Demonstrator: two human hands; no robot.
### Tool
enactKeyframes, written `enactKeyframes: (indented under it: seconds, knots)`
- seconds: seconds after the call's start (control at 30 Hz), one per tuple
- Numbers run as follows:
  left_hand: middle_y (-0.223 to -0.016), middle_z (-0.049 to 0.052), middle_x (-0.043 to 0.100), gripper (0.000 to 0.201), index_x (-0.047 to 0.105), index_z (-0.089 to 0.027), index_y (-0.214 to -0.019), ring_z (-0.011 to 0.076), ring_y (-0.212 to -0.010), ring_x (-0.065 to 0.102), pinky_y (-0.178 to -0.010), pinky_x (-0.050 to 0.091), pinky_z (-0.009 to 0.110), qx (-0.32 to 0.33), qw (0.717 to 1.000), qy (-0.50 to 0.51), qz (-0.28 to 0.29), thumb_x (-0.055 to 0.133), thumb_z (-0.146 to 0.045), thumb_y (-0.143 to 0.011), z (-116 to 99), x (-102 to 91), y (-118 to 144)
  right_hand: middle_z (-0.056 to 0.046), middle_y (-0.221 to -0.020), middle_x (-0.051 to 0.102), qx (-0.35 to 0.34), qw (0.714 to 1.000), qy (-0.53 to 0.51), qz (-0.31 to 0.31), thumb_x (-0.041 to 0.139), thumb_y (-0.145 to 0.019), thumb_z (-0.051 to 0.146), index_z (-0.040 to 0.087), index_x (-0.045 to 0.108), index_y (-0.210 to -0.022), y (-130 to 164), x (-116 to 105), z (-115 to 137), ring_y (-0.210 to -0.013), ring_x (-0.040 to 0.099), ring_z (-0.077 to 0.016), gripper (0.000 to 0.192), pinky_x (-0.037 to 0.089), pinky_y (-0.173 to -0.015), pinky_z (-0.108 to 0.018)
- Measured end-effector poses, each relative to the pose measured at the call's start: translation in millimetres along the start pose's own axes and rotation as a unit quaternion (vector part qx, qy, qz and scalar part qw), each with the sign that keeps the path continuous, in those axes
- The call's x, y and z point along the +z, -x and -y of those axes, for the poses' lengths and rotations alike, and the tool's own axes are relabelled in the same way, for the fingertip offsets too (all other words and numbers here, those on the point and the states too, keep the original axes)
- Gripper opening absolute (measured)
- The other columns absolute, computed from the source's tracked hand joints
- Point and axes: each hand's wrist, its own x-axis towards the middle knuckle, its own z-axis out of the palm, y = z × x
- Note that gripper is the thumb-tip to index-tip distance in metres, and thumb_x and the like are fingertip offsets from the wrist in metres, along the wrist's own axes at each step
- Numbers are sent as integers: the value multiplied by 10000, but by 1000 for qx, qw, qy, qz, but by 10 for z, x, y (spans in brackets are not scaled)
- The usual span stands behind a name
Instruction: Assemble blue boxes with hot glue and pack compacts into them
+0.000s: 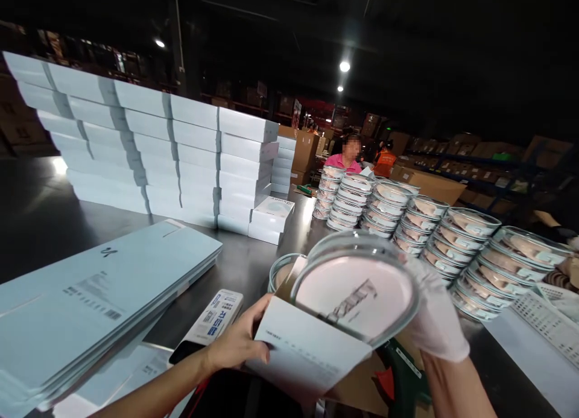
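Observation:
My left hand (pixel 237 342) grips the side of an open white carton (pixel 307 354), holding it up in front of me. In a white glove, my right hand (pixel 434 321) holds a round clear-lidded container (pixel 357 288) with a pink inside, tilted and partly inside the carton's opening. Another round container (pixel 279 270) sits on the table just behind the carton.
Flat unfolded cartons (pixel 90 297) are piled at the left. A wall of white boxes (pixel 149 158) stands at the back left, and several stacks of round containers (pixel 429 231) fill the right. A person in pink (pixel 347 160) works beyond them. A leaflet (pixel 216 315) lies near my left hand.

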Motion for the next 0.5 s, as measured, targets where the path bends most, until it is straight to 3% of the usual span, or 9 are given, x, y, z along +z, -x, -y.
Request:
enactKeyframes:
  seconds: [0.07, 0.13, 0.2, 0.23, 0.3, 0.33, 0.4, 0.47, 0.5]
  knots:
    - [-1070, 45, 724, 964, 647, -225, -1307, 319, -1007, 642, -965, 495, 441, -4, 1000, -9, -5, 970, -568, -466, 51, -29, 44, -74, -933, 777, -9, 998, 23, 64, 736, -773, 666, 255, 788, -789, 212, 96, -109, -923, 730, -281, 414, 609, -863, -453]
    - [-1130, 66, 710, 1081, 562, -230, -1409, 342, -1056, 636, -988, 494, 467, -5, 1000, -20, -20, 971, -582, -472, 105, -53, 114, -82, -1350, 658, -27, 999, 40, 18, 750, -795, 634, 315, 754, -1143, 441, 168, -310, -1264, 606, -324, 472, 442, -1122, -539]
    - [-1283, 109, 651, 1137, 427, -245, -1516, 378, -1193, 582, -1060, 452, 507, -5, 998, -33, -53, 935, -603, -564, 148, -62, 196, -45, -1537, 503, -46, 996, -13, -79, 712, -830, 651, 389, 621, -1307, 664, 241, -553, -1436, 456, -325, 552, 306, -1214, -566]
    - [-1388, 131, 588, 1148, 349, -256, -1559, 392, -1290, 520, -1117, 401, 524, 2, 996, -40, -74, 909, -608, -619, 158, -59, 235, -30, -1573, 466, -48, 993, -54, -92, 672, -853, 673, 404, 593, -1315, 767, 287, -672, -1473, 416, -317, 540, 300, -1224, -548]
    - [-1576, 153, 401, 1126, 258, -272, -1596, 408, -1452, 354, -1204, 286, 536, 43, 991, -67, -109, 846, -636, -708, 145, -38, 298, -35, -1631, 406, -34, 994, -100, -38, 582, -874, 732, 394, 566, -1360, 950, 404, -882, -1513, 364, -317, 592, 362, -1205, -493]
    - [-1633, 151, 312, 1080, 282, -274, -1590, 413, -1493, 292, -1222, 257, 532, 73, 987, -87, -116, 808, -672, -734, 123, -20, 317, -53, -1659, 365, -23, 996, -92, -1, 549, -867, 766, 370, 550, -1408, 1030, 476, -968, -1523, 343, -335, 670, 397, -1186, -485]
    - [-1670, 146, 250, 877, 489, -249, -1484, 434, -1502, 290, -1218, 281, 525, 134, 975, -137, -116, 683, -756, -796, 60, 29, 329, -90, -1688, 302, -15, 998, -44, 31, 518, -876, 775, 296, 560, -1447, 1163, 635, -1096, -1521, 328, -388, 747, 433, -1158, -508]
    - [-1644, 143, 318, 675, 675, -218, -1272, 428, -1459, 375, -1191, 332, 513, 150, 964, -180, -123, 483, -759, -917, 3, 92, 311, -113, -1666, 346, -21, 1000, 6, -11, 544, -924, 680, 252, 588, -1432, 1254, 806, -1152, -1486, 389, -408, 666, 425, -1156, -532]
    - [-1618, 140, 366, 621, 699, -216, -1202, 409, -1438, 413, -1186, 338, 503, 141, 961, -191, -140, 414, -717, -969, -15, 124, 294, -117, -1646, 385, -8, 999, 27, -42, 546, -955, 609, 246, 572, -1446, 1280, 890, -1150, -1465, 427, -397, 611, 412, -1164, -534]
